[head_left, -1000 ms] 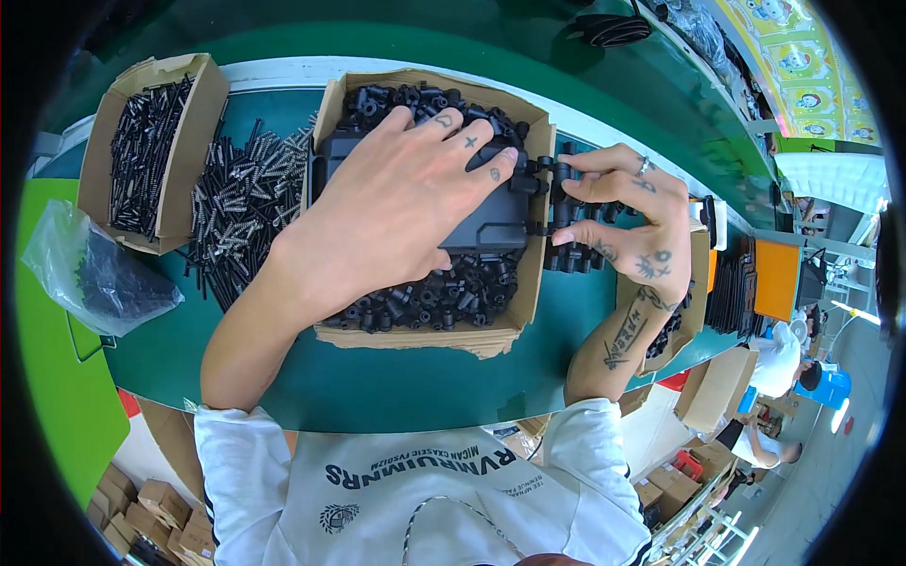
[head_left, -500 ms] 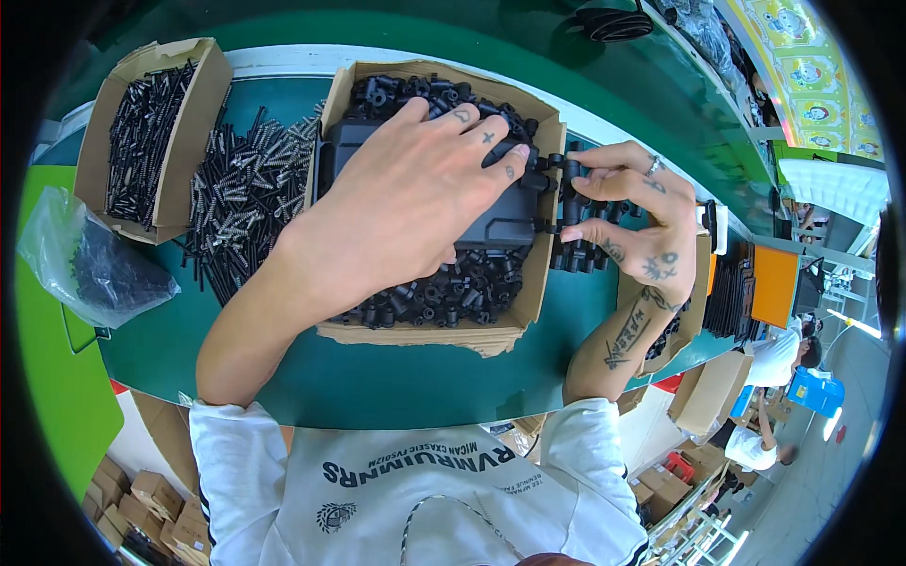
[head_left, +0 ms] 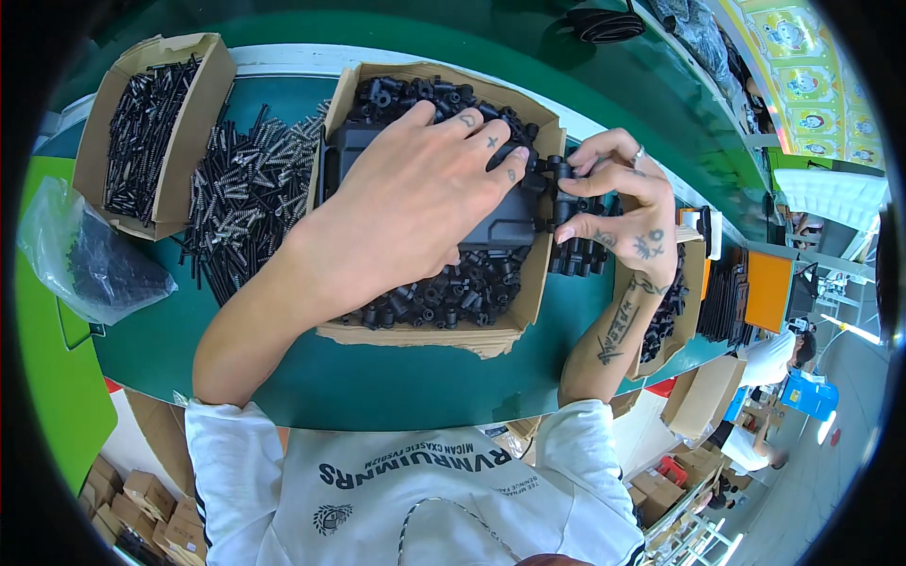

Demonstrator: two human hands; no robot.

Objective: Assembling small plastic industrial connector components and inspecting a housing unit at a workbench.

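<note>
A dark, flat plastic case [head_left: 500, 219] lies across a cardboard box filled with small black plastic fittings [head_left: 444, 300]. Over the case spreads my left hand [head_left: 406, 193], its fingers bent at the far side and the thumb near the front edge, gripping it. At the case's right edge, by its protruding hinge lugs, my right hand [head_left: 628, 203] pinches a black cylindrical fitting [head_left: 562, 189] between thumb and fingers. More black fittings [head_left: 580, 255] lie on the table just beneath that hand. Whether the pinched fitting is seated on the lugs, I cannot tell.
To the left, a pile of black and silver screws [head_left: 245, 179] lies beside a carton of black pins [head_left: 151, 141] and a clear plastic bag [head_left: 90, 255] of dark parts. Another carton [head_left: 681, 311] with black pieces stands at the right, near stacked black sheets [head_left: 727, 297].
My right hand has shifted slightly left with the cylindrical fitting, bringing it closer to the case's edge. My left hand stays in place on the case.
</note>
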